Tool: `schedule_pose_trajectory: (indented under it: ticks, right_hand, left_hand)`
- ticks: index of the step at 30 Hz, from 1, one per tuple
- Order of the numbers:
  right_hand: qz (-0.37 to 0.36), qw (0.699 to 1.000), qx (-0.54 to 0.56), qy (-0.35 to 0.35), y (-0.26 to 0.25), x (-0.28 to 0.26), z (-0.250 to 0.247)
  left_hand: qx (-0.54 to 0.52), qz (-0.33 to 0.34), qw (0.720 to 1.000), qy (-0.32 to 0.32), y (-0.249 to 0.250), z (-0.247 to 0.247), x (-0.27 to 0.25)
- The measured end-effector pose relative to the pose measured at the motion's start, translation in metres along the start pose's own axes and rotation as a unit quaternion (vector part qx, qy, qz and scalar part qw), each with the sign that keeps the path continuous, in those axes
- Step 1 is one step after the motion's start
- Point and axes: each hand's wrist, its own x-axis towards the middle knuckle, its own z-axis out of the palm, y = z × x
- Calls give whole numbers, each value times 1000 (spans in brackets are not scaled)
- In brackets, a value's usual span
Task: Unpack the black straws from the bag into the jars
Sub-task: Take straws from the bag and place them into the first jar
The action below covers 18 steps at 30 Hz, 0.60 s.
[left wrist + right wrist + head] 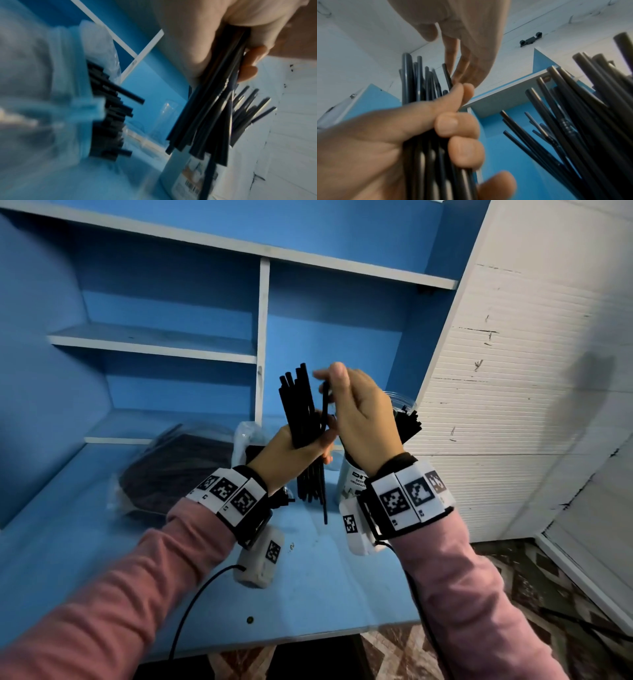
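Note:
My left hand (pixel 308 445) grips an upright bundle of black straws (pixel 297 402) above the blue desk; its curled fingers (pixel 458 124) wrap the bundle (pixel 419 81). My right hand (pixel 327 386) pinches a single black straw (pixel 324 491) beside the bundle, and that straw hangs down below the others. The clear plastic bag (pixel 178 467) of black straws lies on the desk to the left. A labelled jar (pixel 351 479) stands under my right wrist. A second jar (pixel 406 412) with straws fanning out shows behind my right hand. A third jar (pixel 245 440) sits behind my left hand.
The blue desk (pixel 85 559) backs onto blue shelves with white edges (pixel 154 345). A white ribbed panel (pixel 513 371) closes off the right side. The desk's front edge (pixel 308 637) runs below my wrists, with patterned floor past it. Cables hang from both wrist cameras.

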Motion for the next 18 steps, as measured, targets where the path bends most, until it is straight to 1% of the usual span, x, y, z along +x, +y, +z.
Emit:
schedule_pose_trajectory:
  ticks: [2, 4, 6, 8, 9, 10, 12, 13, 15, 18]
  right_hand:
    - [-1, 997, 68, -42, -3, -3, -3]
    - [-17, 993, 81, -87, -2, -6, -4]
    - [-59, 992, 23, -112, 3, -12, -4]
    - [-84, 987, -36, -132, 12, -16, -1]
    - [-86, 985, -55, -136, 16, -18, 1]
    - [-87, 984, -69, -137, 19, -20, 2]
    - [-93, 984, -77, -133, 23, -21, 2]
    - [-96, 984, -77, -130, 24, -23, 1]
    - [-99, 983, -85, -128, 27, -25, 2]
    - [-109, 983, -95, -110, 35, -28, 1]
  left_hand:
    - [-36, -29, 999, -21, -8, 5, -1]
    - [-49, -54, 997, -40, -17, 8, -2]
    - [-36, -58, 996, -60, -18, 12, -2]
    - [14, -56, 997, -57, -16, 16, -1]
    - [41, -60, 995, -66, -16, 16, -1]
    - [61, -61, 992, -89, -17, 17, -2]
    - [56, -73, 984, -149, -24, 15, -7]
    - [41, -88, 983, -158, -29, 14, -10]
    - [26, -114, 981, -152, -39, 13, -11]
    - [41, -118, 980, -156, -45, 20, -8]
